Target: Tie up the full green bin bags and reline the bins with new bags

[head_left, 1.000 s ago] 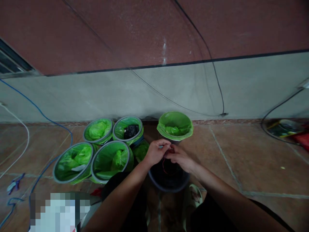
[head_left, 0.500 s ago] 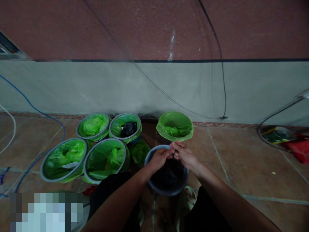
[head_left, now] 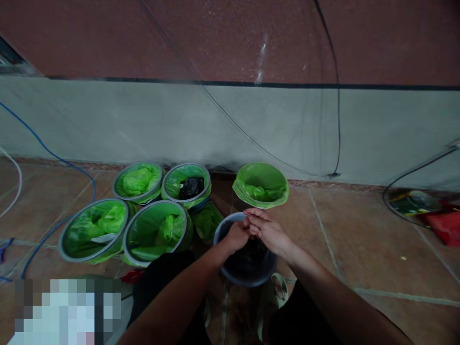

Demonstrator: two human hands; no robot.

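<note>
From where I stand, the person's left hand [head_left: 237, 235] and right hand [head_left: 269, 233] meet above the dark bucket [head_left: 247, 281], fingertips touching over the far part of its opening. The left hand's fingers are bent in; the right hand's reach across them. I can't tell whether either is shut on anything, as the fingers hide what lies between them. The bucket stands upright on the tiled floor [head_left: 345, 213], between the person's legs, something dark inside it.

Just beyond the bucket, by the wall [head_left: 158, 122], is a green-lined bin [head_left: 260, 184] with its liner folded over the rim. To the bucket's left are four grey-rimmed bins in two rows, all lined in green; the far row's bin nearer the bucket holds a black plastic bag [head_left: 191, 188]. Well to the left of the bucket, a blue cable [head_left: 46, 149] snakes over the floor. Well to its right lies something red [head_left: 443, 226], beside a looping black cable [head_left: 413, 167].
</note>
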